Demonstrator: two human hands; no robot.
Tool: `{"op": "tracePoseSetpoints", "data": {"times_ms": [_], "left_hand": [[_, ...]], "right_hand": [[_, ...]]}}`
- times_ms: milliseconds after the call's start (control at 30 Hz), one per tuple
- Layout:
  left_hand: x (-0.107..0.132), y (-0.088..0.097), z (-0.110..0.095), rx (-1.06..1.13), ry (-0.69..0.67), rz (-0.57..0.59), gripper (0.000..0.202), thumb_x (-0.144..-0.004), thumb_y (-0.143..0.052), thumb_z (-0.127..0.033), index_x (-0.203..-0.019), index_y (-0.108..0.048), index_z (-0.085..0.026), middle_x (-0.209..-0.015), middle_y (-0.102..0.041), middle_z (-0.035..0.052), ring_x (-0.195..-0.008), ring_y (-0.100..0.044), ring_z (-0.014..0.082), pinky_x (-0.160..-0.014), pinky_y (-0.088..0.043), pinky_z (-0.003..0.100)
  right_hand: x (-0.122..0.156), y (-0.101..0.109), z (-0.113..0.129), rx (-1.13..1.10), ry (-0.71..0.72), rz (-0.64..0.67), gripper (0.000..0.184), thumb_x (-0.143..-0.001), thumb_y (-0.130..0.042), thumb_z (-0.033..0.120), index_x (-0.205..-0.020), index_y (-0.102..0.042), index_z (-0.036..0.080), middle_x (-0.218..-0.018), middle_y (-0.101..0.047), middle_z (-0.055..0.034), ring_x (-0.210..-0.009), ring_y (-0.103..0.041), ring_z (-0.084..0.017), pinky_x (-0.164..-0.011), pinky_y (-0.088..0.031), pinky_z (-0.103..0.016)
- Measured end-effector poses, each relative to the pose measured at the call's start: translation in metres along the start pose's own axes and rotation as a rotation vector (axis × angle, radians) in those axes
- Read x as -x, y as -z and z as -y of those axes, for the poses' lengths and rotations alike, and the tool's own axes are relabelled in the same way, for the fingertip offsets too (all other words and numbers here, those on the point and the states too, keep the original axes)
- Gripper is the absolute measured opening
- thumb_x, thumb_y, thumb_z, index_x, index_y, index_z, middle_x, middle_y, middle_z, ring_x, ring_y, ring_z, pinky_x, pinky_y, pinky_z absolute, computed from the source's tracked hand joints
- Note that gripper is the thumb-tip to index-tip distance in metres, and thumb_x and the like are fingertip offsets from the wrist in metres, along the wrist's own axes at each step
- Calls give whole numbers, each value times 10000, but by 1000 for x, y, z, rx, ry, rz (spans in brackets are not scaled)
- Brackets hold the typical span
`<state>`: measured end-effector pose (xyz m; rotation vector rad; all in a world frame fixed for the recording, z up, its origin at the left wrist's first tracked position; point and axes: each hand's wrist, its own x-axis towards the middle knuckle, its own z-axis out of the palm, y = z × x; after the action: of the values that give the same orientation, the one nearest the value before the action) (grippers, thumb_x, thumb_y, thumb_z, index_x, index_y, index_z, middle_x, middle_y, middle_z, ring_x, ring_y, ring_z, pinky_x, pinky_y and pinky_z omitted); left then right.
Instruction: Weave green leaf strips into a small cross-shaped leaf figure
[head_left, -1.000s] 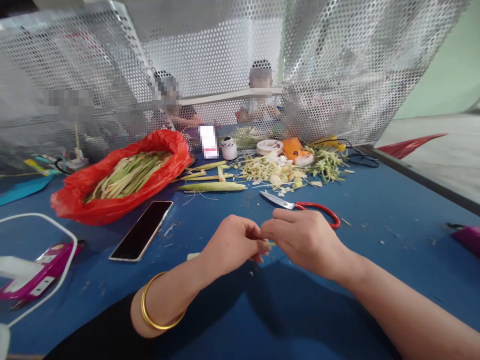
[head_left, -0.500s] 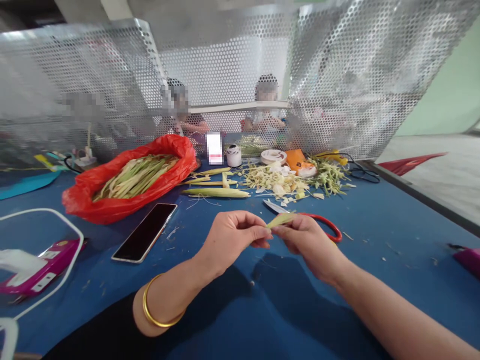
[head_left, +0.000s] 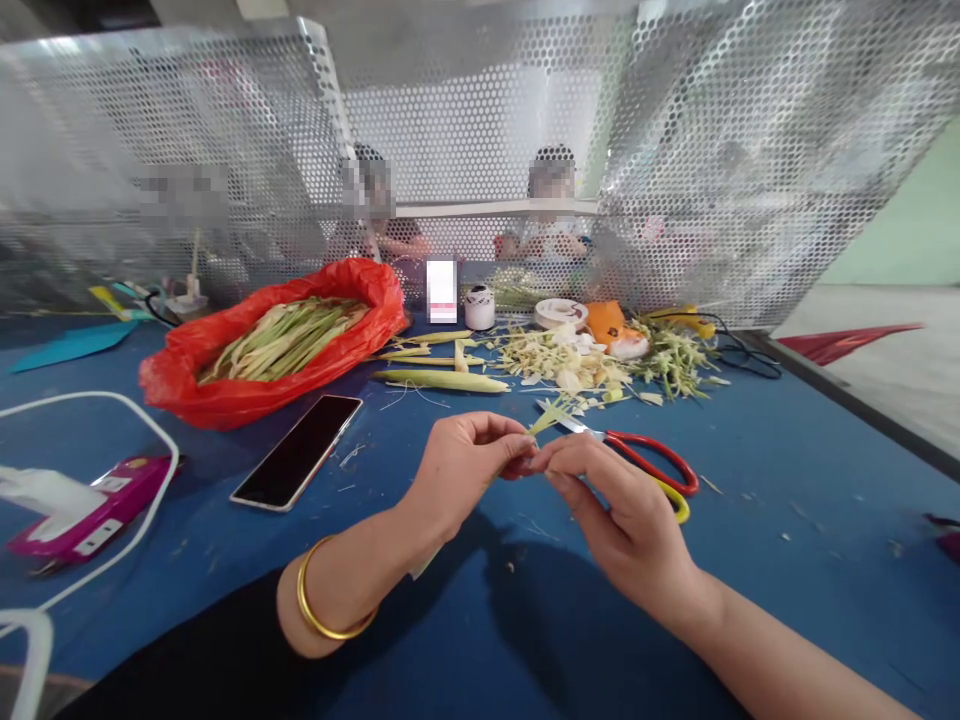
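Note:
My left hand (head_left: 469, 465) is closed in a pinch on a pale green husk strip (head_left: 551, 413), whose frayed tip fans out above the fingers. Below my left wrist, a pale leafy end (head_left: 426, 563) pokes out; whether it belongs to the same strip I cannot tell. My right hand (head_left: 626, 510) is closed, thumb against fingers, its fingertips meeting those of the left; what it pinches is hidden. Just behind my right hand lie scissors (head_left: 652, 447) with red and yellow handles, their blades partly covered by the strip.
A red plastic bag (head_left: 247, 405) of long husk strips and a phone (head_left: 298, 453) lie left. A purple power strip (head_left: 90, 515) trails a white cable. Husk scraps (head_left: 562, 365), a tape roll (head_left: 561, 313) and a thread spool (head_left: 480, 308) sit before a perforated metal screen (head_left: 480, 140); people work behind it.
My right hand has drawn back and lower, its fingers now at the left fingertips. The strip's tip now points up, fanned, from my left hand. The view has shifted slightly.

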<state>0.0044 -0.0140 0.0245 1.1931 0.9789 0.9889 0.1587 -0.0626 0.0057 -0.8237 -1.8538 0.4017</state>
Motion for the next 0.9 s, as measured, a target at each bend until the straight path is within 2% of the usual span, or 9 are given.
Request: {"op": "tracePoseSetpoints", "data": {"times_ms": [300,567,733,900], "left_hand": [[-2,0,0,-48,-2,7,111,-699,-728,-221,-735,-672,-132,-605,-679,-2,-562,-613,91,-578,-499,196],[-3,1,1,-151,-93,-17,95,-712,-713,-221,-744,-673,-141,-618,-686,-3,-583,-631,104,-583,-503,195],[-4,2,2,-260,-149,-18,41,-721,-679,-192,-732,-693,-154,-618,-685,-13,-585,-635,113,-589,-501,201],[-2,3,5,-562,-242,23,115,-733,-623,-129,-744,-723,-183,-699,-721,-9,-659,-648,126,-630,-482,207]], "right_hand": [[1,1,-2,102,55,53,187,-911,-437,35,-916,-535,194,-897,-585,-77,-865,-593,-173,-751,-507,-298],[1,0,0,166,105,87,201,-894,-422,10,-902,-525,182,-903,-611,-100,-845,-579,-182,-729,-513,-301],[3,1,1,109,71,91,181,-907,-432,32,-903,-531,183,-885,-587,-80,-861,-578,-175,-750,-501,-299],[1,6,1,-53,-93,84,151,-941,-441,110,-899,-558,197,-855,-586,-48,-837,-586,-163,-761,-485,-297]]}}
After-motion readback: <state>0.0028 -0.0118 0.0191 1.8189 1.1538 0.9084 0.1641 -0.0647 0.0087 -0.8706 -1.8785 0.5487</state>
